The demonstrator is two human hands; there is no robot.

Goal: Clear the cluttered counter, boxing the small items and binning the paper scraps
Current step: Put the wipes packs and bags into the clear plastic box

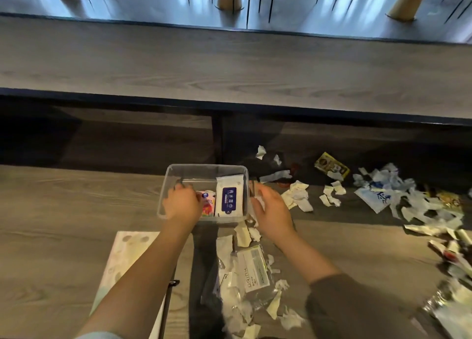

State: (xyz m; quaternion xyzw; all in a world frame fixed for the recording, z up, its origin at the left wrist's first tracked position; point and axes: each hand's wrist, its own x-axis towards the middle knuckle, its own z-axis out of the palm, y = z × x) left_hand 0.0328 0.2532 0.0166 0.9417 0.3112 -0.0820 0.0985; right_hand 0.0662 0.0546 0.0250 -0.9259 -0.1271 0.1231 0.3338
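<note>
wipes pack (229, 195) blue label reads 纯水湿巾, other print illegible

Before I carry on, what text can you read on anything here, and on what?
"纯水湿巾": dark blue label on the white wipes pack in the clear box.
"YUIBO", uncertain, sideways: clear flat bag nearest the camera.
Blue characters on the white bag at right: blurred.
Yellow-black packet, pink pack: print unreadable.

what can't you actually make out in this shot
Head view only:
1. Pink pack in the clear box: partly hidden by the left hand; whether its fingers grip it is unclear.
2. Small brown thing by the right hand: blurred, unidentifiable.
3. Clutter at the right edge: motion-blurred, cut off by the frame.
4. Patterned sheet: partly under the left forearm.
</note>
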